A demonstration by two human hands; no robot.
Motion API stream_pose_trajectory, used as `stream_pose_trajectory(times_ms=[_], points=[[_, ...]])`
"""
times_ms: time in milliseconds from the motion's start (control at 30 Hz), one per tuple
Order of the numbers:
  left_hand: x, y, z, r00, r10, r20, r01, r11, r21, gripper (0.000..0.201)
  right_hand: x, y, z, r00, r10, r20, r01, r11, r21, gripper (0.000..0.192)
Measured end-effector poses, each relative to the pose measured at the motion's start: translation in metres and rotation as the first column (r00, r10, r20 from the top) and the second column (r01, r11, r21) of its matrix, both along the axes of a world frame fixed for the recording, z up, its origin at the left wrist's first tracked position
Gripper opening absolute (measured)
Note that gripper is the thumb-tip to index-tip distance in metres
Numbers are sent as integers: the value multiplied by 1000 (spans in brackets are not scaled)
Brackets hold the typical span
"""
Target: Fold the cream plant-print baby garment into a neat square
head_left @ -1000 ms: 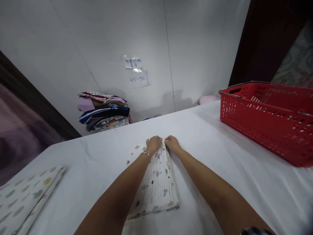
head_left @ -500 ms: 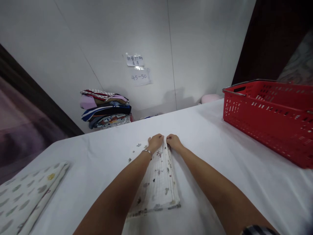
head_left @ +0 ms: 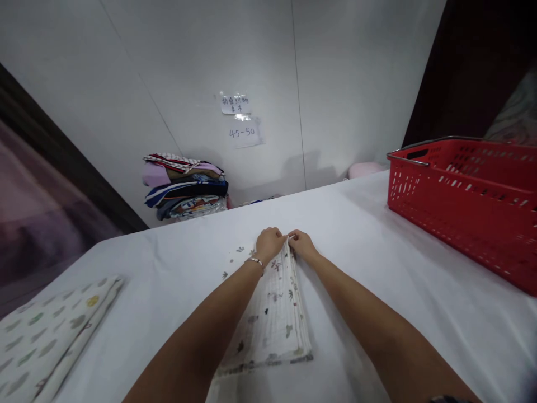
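Observation:
A white cloth (head_left: 272,313) printed with small plants lies folded in layers on the white-covered table in front of me. At its far right corner my left hand (head_left: 269,244) pinches the folded edge between thumb and fingers, a bracelet on the wrist. Close beside it, almost touching, my right hand (head_left: 302,245) grips the same corner from the right. The cloth's near edge, with a darker printed border, lies flat between my forearms. My left forearm covers part of its left side.
Another folded cloth (head_left: 54,330) with a leaf print lies at the table's left. A red plastic basket (head_left: 457,218) with a metal handle stands on the right. Beyond the far edge are a stack of folded fabrics (head_left: 187,187) and a pink object (head_left: 364,169). Paper notes (head_left: 243,132) hang on the wall.
My two hands have come closer together at the cloth's far corner, my left shifting slightly right. The whole view has shifted a little; the cloth stays in place.

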State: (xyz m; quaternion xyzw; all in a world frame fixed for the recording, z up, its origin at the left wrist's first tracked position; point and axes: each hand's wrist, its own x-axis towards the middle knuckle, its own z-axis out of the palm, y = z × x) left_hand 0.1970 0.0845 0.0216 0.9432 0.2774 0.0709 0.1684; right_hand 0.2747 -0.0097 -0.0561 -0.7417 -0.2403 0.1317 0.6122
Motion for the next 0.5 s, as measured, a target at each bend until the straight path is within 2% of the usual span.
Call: stream_pose_trajectory(times_ms=[100,200,500], points=[[4,1,3,995,25,-101,-31,998,-54,23,0,1,-1,1000,-13,14,13,1000,-1,16],[10,3,2,990,38,-138,-47,997,-60,20,-1,2,-1,999,-30,27,30,1000,-4,14],[16,8,4,993,5,-118,-13,997,-70,22,-7,-1,1,999,-40,18,40,999,23,15]])
